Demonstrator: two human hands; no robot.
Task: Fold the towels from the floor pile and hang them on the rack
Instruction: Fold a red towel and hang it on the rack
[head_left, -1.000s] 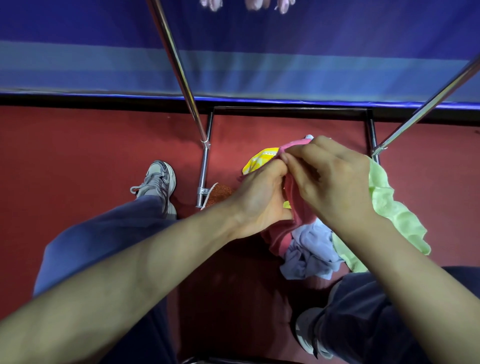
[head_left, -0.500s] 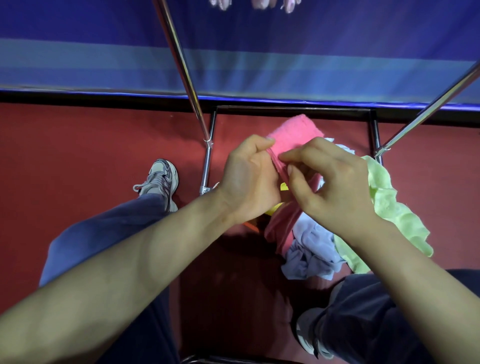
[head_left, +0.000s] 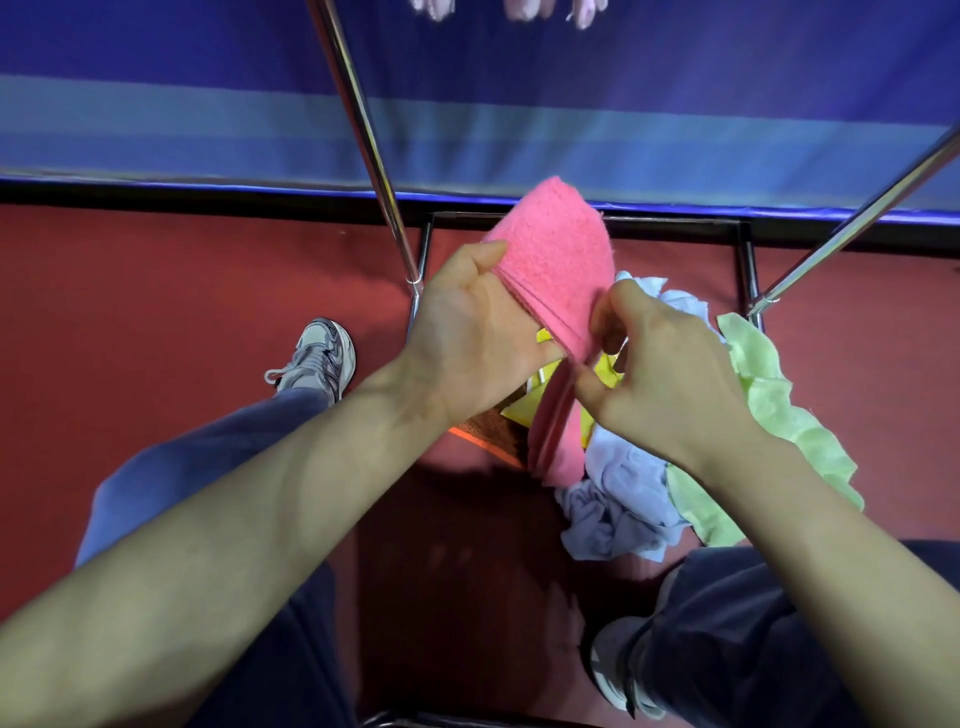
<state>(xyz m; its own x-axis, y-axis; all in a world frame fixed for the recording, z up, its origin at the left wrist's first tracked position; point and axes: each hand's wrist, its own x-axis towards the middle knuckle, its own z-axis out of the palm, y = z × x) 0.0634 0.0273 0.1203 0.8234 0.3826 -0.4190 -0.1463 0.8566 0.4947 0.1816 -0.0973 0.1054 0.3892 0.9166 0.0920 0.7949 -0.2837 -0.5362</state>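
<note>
Left hand (head_left: 470, 332): closed on the pink towel (head_left: 558, 270); thumb on top at the towel's left edge, fingers underneath and hidden by the cloth.
Right hand (head_left: 660, 374): pinched narrow on the lower right edge of the pink towel, thumb and forefinger meeting at the folded hem; the remaining fingers are curled and not fully visible.
Pink towel: held between both hands above the floor pile, folded into layers, upper corner raised toward the wall, lower end hanging down over the pile.
Change from earlier frames: one second ago the pink towel was bunched small between the two hands; it now stands spread out as a broad flat flap, and the hands have drawn slightly apart.
Floor pile: lies on the red floor (head_left: 156, 291) directly beneath the hands; comprises a lavender towel (head_left: 618, 493), a light green towel (head_left: 769, 410), a yellow towel (head_left: 550, 384) and an orange-brown towel (head_left: 493, 428).
Hidden parts of pile: the yellow and orange-brown towels are largely covered by the hands and the pink towel; their full outlines cannot be determined.
Legs and shoes: dark trousers at both sides; left shoe (head_left: 317, 356) flat on the floor, right shoe (head_left: 610, 670) partly under the trouser leg.
Rack (head_left: 363, 130): two chrome tubes rise at a slant either side of the pile from a dark base frame; tops are cut off.
Blue wall (head_left: 571, 114): behind the rack; pale pink items at the top edge are cut off and unidentifiable.
</note>
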